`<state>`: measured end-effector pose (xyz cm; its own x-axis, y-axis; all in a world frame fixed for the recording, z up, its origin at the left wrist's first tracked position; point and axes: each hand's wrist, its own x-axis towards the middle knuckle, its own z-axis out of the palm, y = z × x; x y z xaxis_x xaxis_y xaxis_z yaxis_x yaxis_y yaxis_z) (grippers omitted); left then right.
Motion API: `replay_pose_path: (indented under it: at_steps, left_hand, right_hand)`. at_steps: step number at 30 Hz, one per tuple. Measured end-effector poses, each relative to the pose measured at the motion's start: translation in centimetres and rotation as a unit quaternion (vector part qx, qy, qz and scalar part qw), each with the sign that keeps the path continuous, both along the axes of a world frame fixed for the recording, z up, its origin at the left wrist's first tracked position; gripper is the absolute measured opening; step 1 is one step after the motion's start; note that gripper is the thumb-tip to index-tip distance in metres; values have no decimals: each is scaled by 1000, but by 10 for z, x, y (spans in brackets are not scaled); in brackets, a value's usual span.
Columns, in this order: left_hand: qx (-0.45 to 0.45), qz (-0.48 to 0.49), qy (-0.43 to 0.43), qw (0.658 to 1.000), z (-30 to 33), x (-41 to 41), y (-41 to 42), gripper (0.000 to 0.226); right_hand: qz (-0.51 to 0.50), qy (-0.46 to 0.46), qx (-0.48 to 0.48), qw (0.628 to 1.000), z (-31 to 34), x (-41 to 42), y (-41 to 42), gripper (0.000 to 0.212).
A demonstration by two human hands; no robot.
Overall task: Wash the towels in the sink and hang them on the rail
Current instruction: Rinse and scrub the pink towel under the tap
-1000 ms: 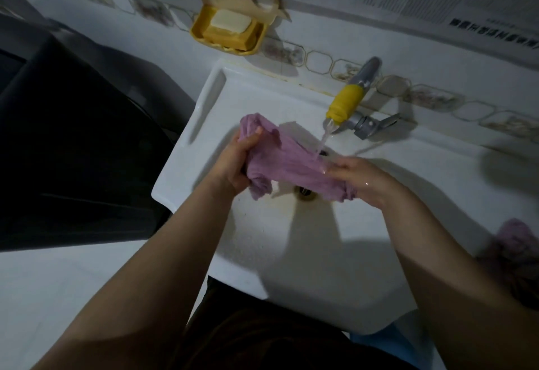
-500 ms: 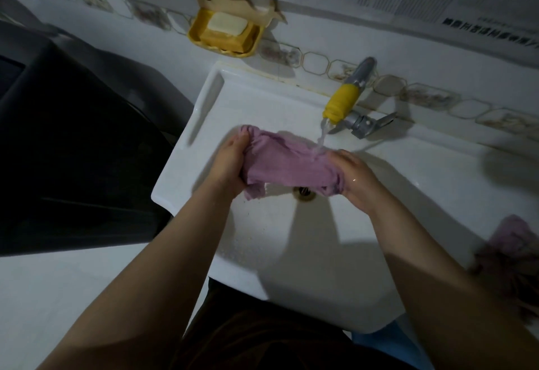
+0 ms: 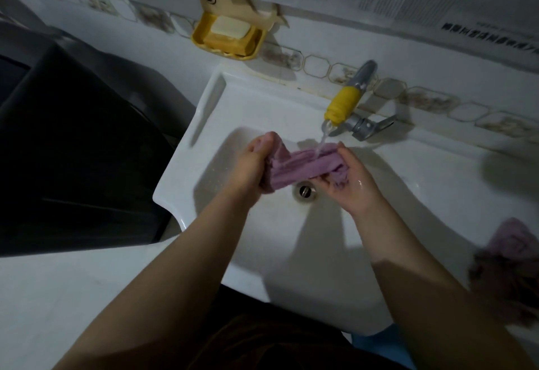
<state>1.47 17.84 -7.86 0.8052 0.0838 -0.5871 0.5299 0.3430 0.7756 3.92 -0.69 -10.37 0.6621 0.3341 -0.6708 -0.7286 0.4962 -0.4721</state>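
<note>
The left hand [image 3: 253, 162] curls round the left end of the purple towel [image 3: 303, 165], fingers wrapped over the bunched cloth. The right hand [image 3: 348, 178] grips the right end, palm turned up and wet, fingers folded over the fabric. Both forearms reach forward over the white sink [image 3: 262, 253], holding the towel above the drain [image 3: 304, 191] under water running from the yellow-tipped tap [image 3: 344, 104]. Compared with half a second ago, the right palm has rolled upward and the towel is pulled into a tighter roll between the hands. A second purple towel [image 3: 509, 250] lies at the sink's right edge.
</note>
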Motion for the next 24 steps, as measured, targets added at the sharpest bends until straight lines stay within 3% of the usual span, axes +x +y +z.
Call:
replay_pose_path:
  at_steps: [1,5,7,12,16,18,19,20,21,23,24]
  left_hand:
    - [-38,18,-3,999,-2,-2,-5,26]
    - [-124,34,-25,991,0,-6,-8,14]
    - [-120,48,-33,991,-1,-5,-4,19]
    - [6,58,-36,998,-12,-4,-8,28]
    - [-41,71,84,993,-7,-4,-16,33]
    - [-111,79,150,979,-1,2,-20,34]
    - [-154,80,171,970,3,4,-25,35]
    - [-191,84,178,962,9,7,-33,35]
    - [-179,90,165,966,13,9,-41,33]
    - [-117,110,119,980,17,12,-53,32]
    - [-73,103,93,988,18,10,-54,32]
  right_hand:
    - [-12,0,14,1000,5,1,9,64]
    - [-42,-12,53,998,18,1,22,27]
    - [-93,-17,103,990,22,0,17,30]
    - [-147,-26,154,977,36,0,5,47]
    - [-168,-24,159,973,38,5,-1,50]
    - [-167,-11,132,977,40,8,1,67]
    - [-143,-13,112,983,41,6,9,68]
    - [-97,-27,61,993,42,3,23,56]
    - [-25,-61,-17,998,41,-3,37,39]
    - [60,-151,-243,956,36,-13,62,25]
    - [68,-175,-273,944,34,-16,70,23]
